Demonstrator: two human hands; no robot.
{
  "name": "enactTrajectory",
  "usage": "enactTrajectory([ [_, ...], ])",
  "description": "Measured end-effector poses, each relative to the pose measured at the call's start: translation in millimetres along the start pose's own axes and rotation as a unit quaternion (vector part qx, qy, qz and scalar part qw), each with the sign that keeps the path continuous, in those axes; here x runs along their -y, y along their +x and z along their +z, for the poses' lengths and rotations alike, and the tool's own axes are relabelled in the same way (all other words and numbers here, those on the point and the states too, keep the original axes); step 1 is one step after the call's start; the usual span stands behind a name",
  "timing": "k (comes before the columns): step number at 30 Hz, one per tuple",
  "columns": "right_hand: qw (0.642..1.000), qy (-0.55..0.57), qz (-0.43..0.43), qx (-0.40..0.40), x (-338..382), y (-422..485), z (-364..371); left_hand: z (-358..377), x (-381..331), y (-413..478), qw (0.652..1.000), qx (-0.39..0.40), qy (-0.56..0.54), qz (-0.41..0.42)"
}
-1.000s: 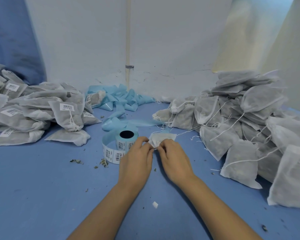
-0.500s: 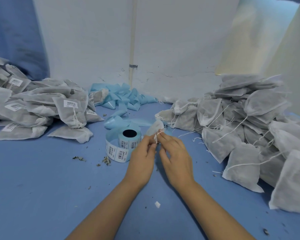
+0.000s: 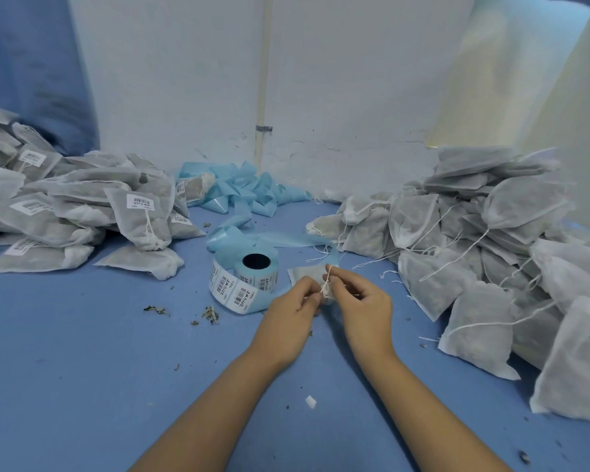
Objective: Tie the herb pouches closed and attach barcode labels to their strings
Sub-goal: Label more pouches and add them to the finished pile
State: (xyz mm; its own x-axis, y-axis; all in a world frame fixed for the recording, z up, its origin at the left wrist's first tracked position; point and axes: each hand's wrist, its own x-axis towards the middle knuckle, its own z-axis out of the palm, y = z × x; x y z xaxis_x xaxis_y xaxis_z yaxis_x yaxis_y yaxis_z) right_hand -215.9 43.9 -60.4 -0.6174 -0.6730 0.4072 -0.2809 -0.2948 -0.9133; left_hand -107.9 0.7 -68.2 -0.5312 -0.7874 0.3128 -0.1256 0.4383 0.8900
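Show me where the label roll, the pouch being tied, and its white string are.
label roll [image 3: 249, 270], head view, on its top face near the dark core.
pouch [image 3: 304, 274], head view, on the fabric beyond the hands.
string [image 3: 325, 287], head view, on the strand between the fingertips.

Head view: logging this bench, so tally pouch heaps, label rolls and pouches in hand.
Heaps of grey mesh herb pouches: 2 (labelled heap, unlabelled heap)
Blue-backed roll of barcode labels: 1
White pouch in left hand and right hand: 1
Total: 4

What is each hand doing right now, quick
Left hand: pinching the neck of the herb pouch.
Right hand: pinching the pouch's white string, pulled up from the neck.
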Motion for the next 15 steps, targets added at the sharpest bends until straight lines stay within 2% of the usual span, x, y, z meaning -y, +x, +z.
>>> enactTrajectory([
  [4, 0.997, 0.059, 0.043, -0.007, -1.6, 2.4, 0.1, 0.3, -0.2, 0.2, 1.0, -0.003, -0.018, -0.013],
  [9, 0.992, 0.104, 0.076, -0.005, 0.6, 3.6, 0.8, -0.3, -0.5, 1.0, 0.996, -0.05, -0.067, -0.027],
  [15, 0.997, 0.006, 0.036, 0.066, 2.4, -0.6, 0.6, -3.9, -2.5, 0.8, 0.989, -0.112, -0.092, -0.037],
])
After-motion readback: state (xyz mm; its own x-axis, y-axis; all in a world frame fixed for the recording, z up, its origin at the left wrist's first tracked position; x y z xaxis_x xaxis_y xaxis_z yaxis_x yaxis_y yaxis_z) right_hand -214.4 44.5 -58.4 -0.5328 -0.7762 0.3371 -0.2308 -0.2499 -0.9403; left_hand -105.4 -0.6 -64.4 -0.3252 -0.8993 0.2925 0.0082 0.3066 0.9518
